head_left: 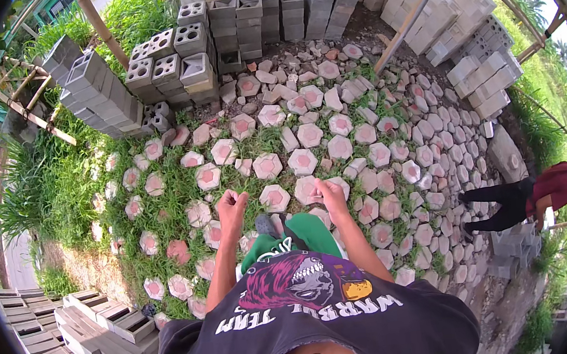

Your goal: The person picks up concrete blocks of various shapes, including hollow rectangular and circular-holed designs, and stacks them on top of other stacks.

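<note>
Both of my hands are held up in front of my body, apart from each other, above a path of pavers. My left hand [231, 207] is closed, its thumb and fingertips drawn together, with nothing showing in it. Across from it, my right hand [330, 194] is curled shut in much the same way, also with nothing visible in it. Below and between them lie hexagonal pavers [267, 166] with reddish centres, set in grass. Neither hand touches a paver. Green shorts [316, 227] and one dark shoe [265, 225] show beneath my forearms.
Stacked grey concrete blocks [250, 25] line the far side, with more block stacks [96, 86] at far left. Hollow blocks [96, 335] are piled at near left. A person [521, 200] in a red top bends by blocks at right. A slanting pole [411, 15] stands far right.
</note>
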A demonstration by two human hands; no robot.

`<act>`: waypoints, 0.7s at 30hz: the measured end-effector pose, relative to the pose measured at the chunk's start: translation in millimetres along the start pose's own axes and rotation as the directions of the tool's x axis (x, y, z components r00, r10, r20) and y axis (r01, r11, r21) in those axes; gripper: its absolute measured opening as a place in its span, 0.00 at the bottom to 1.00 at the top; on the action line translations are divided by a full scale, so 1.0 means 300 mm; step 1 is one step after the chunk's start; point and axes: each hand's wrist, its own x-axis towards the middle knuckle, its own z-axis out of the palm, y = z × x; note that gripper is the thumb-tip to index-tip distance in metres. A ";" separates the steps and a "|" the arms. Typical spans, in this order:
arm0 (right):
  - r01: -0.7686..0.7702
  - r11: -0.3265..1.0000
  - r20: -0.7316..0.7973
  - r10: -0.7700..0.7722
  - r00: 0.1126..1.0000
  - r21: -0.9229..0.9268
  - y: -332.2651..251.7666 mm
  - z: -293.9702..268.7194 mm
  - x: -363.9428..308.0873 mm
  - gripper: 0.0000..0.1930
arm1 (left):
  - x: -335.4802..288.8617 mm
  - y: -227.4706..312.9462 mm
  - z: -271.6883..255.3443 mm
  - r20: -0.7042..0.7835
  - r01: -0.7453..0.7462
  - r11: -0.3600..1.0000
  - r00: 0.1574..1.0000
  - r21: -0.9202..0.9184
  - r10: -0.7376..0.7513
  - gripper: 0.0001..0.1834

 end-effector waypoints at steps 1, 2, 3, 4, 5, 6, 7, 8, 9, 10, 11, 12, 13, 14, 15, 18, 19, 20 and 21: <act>-0.038 0.999 -0.017 0.037 0.999 -0.015 0.004 -0.012 0.002 0.15 | 0.001 -0.024 0.003 -0.025 0.061 0.998 0.998 0.017 -0.060 0.16; -0.048 0.999 -0.034 0.047 0.998 -0.017 0.006 -0.011 0.024 0.15 | 0.036 -0.035 0.009 -0.038 0.066 0.998 0.997 0.004 -0.066 0.15; -0.075 0.997 -0.056 0.073 0.996 -0.026 0.012 -0.013 0.042 0.15 | 0.061 -0.047 0.016 -0.026 0.080 0.997 0.996 0.004 -0.080 0.15; -0.101 0.994 -0.076 0.098 0.992 -0.035 0.013 -0.015 0.063 0.15 | 0.079 -0.059 0.027 -0.028 0.085 0.996 0.996 -0.026 -0.086 0.15; -0.114 0.993 -0.090 0.111 0.990 -0.025 0.020 -0.013 0.086 0.15 | 0.095 -0.069 0.026 -0.029 0.090 0.995 0.995 -0.046 -0.092 0.15; -0.137 0.990 -0.098 0.134 0.986 -0.021 0.025 -0.015 0.109 0.16 | 0.113 -0.088 0.025 -0.014 0.106 0.993 0.994 -0.044 -0.106 0.13; -0.159 0.987 -0.105 0.156 0.982 -0.017 0.030 -0.018 0.131 0.16 | 0.133 -0.102 0.030 -0.003 0.118 0.992 0.993 -0.033 -0.119 0.13; -0.165 0.986 -0.116 0.164 0.980 -0.005 0.018 -0.008 0.166 0.16 | 0.163 -0.109 0.036 -0.003 0.151 0.988 0.989 -0.030 -0.151 0.13; -0.182 0.983 -0.131 0.182 0.975 0.007 0.002 -0.001 0.214 0.16 | 0.193 -0.116 0.042 -0.002 0.183 0.983 0.983 -0.027 -0.183 0.12; -0.199 0.980 -0.145 0.199 0.969 0.019 -0.014 0.003 0.262 0.16 | 0.221 -0.123 0.049 0.013 0.220 0.975 0.975 -0.025 -0.220 0.10; -0.200 0.979 -0.152 0.202 0.968 0.027 -0.038 0.007 0.314 0.16 | 0.257 -0.113 0.068 0.021 0.222 0.975 0.975 -0.018 -0.222 0.10; -0.196 0.980 -0.153 0.198 0.968 0.032 -0.061 0.007 0.366 0.16 | 0.294 -0.105 0.094 0.029 0.245 0.969 0.969 -0.014 -0.245 0.10; -0.192 0.981 -0.156 0.196 0.968 0.037 -0.084 0.004 0.418 0.16 | 0.339 -0.097 0.121 0.038 0.269 0.963 0.963 -0.009 -0.269 0.10; -0.189 0.981 -0.162 0.194 0.968 0.045 -0.109 0.001 0.481 0.16 | 0.402 -0.087 0.147 0.076 0.265 0.963 0.961 0.042 -0.267 0.10; -0.172 0.984 -0.172 0.177 0.969 0.044 -0.134 -0.006 0.544 0.16 | 0.467 -0.078 0.179 0.086 0.263 0.964 0.960 0.049 -0.267 0.10; -0.148 0.987 -0.200 0.159 0.967 0.070 -0.198 -0.044 0.746 0.15 | 0.689 -0.023 0.318 0.170 0.205 0.979 0.964 0.021 -0.205 0.09; -0.148 0.985 -0.212 0.164 0.964 0.086 -0.220 -0.064 0.817 0.15 | 0.770 -0.019 0.366 0.183 0.197 0.980 0.963 0.029 -0.199 0.09; -0.141 0.985 -0.218 0.160 0.963 0.101 -0.239 -0.080 0.888 0.15 | 0.852 -0.013 0.408 0.190 0.195 0.978 0.960 0.074 -0.205 0.09; -0.136 0.985 -0.239 0.158 0.958 0.105 -0.259 -0.099 0.960 0.15 | 0.937 -0.006 0.454 0.199 0.191 0.974 0.957 0.118 -0.212 0.09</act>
